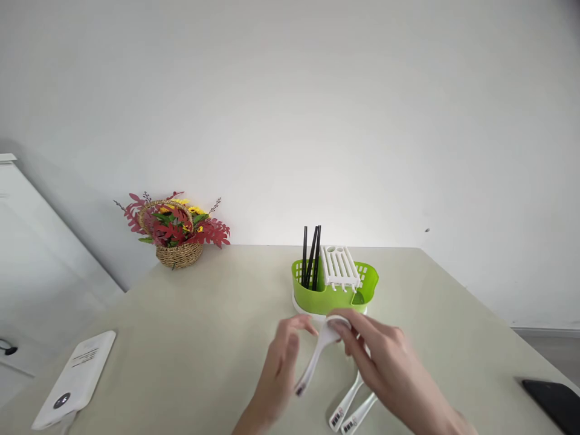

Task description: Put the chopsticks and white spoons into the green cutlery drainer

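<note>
The background is filled by a pale wall [290,121], and the lower view is taken up by a light greenish-grey desk [217,338]. The left edge is occupied by a white cabinet [45,260]. At the desk's far left corner, a wicker basket [180,255] is filled with red leaves and yellow artificial flowers [197,210]. Near the far edge, right of centre, a green cutlery caddy [324,300] is set on a white base; its middle is topped by a white slotted rack [342,281] with small hooks. Of the hands, the right hand [385,356] is closed about the bowl end of a white soup spoon [314,362], which is held in front of the caddy, handle slanted down to the left. The left hand [277,368] is held loosely spread just beside that spoon; whether it is touched by the fingertips cannot be told. At the near left, a white power bank [86,374] is laid on the desk, and at the near right a black smartphone [555,399] is cut off by the frame. Black chopsticks [304,254] are stood in the caddy's left compartment. Beneath the right hand, two more spoons [347,405] are laid side by side, their bowls hidden.
</note>
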`<control>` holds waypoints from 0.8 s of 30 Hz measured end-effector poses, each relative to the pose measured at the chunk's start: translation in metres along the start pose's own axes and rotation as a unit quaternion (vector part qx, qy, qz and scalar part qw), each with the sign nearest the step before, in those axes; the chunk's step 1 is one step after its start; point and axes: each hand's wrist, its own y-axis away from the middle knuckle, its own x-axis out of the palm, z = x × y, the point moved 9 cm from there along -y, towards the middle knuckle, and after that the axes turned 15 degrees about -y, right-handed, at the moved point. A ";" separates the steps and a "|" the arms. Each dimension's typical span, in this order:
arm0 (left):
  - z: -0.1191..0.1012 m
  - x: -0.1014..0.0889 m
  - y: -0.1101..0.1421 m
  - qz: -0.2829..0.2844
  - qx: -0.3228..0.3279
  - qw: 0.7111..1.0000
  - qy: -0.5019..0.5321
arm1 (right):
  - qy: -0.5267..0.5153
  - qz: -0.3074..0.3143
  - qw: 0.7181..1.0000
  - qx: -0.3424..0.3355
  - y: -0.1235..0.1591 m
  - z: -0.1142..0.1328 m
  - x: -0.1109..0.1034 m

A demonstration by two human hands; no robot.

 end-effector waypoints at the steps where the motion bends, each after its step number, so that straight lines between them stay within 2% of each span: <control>1: 0.017 -0.009 -0.001 -0.033 -0.016 0.999 -0.024 | 0.019 -0.012 1.000 -0.007 -0.007 0.004 -0.008; 4: 0.079 -0.028 -0.006 -0.098 -0.085 0.985 -0.110 | 0.092 -0.076 0.992 -0.031 -0.030 0.015 -0.035; 7: 0.117 -0.037 -0.017 -0.103 -0.036 0.972 -0.208 | 0.198 -0.144 0.969 -0.036 -0.060 0.027 -0.057; 9: 0.127 -0.044 -0.022 -0.117 0.012 0.956 -0.269 | 0.282 -0.135 0.950 -0.025 -0.086 0.031 -0.057; 11: 0.131 -0.052 -0.024 -0.140 0.034 0.937 -0.318 | 0.340 -0.077 0.937 -0.016 -0.112 0.031 -0.044; 13: 0.131 -0.059 -0.022 -0.165 0.032 0.921 -0.351 | 0.387 0.008 0.922 0.003 -0.133 0.022 -0.022; 16: 0.130 -0.060 -0.018 -0.176 0.029 0.911 -0.371 | 0.416 0.126 0.901 0.003 -0.146 0.007 0.016; 20: 0.131 -0.056 -0.015 -0.170 0.033 0.911 -0.375 | 0.403 0.170 0.899 -0.004 -0.147 -0.005 0.050; 24: 0.131 -0.055 -0.016 -0.163 0.029 0.911 -0.378 | 0.390 0.189 0.901 0.002 -0.145 -0.009 0.066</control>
